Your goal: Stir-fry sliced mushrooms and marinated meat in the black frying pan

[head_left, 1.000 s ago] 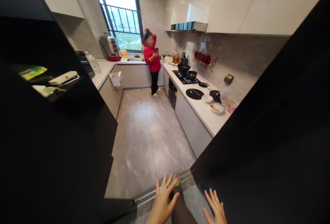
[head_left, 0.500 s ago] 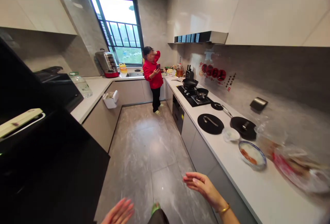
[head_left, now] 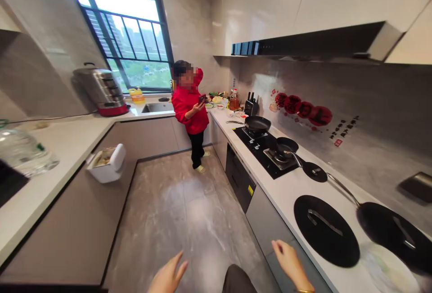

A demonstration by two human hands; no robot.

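My left hand [head_left: 168,275] is low in the view over the floor, thumb and fingers apart, holding nothing. To the right, my right hand [head_left: 287,259] hangs beside the counter front with loosely bent fingers and a gold bracelet at the wrist. No object shows in it. Nearest to it on the counter lies a large black lid [head_left: 326,230] with a metal handle. Beyond that are a smaller black lid [head_left: 314,171] and a long-handled pan [head_left: 393,227] with a lid on it. A saucepan [head_left: 286,149] and a frying pan [head_left: 257,124] stand on the black stove [head_left: 261,151].
A person in red [head_left: 191,108] stands by the sink [head_left: 158,107], phone in hand. A white bin [head_left: 107,167] juts from the left cabinets. A steamer [head_left: 101,88] and a clear bottle [head_left: 25,151] stand on the left counter. Grey floor [head_left: 175,221] lies between the counters.
My view has moved forward into the kitchen, so the stove, lids and person appear closer. My right hand's fingers have gone from stretched to more bent. My left thumb now stands apart.
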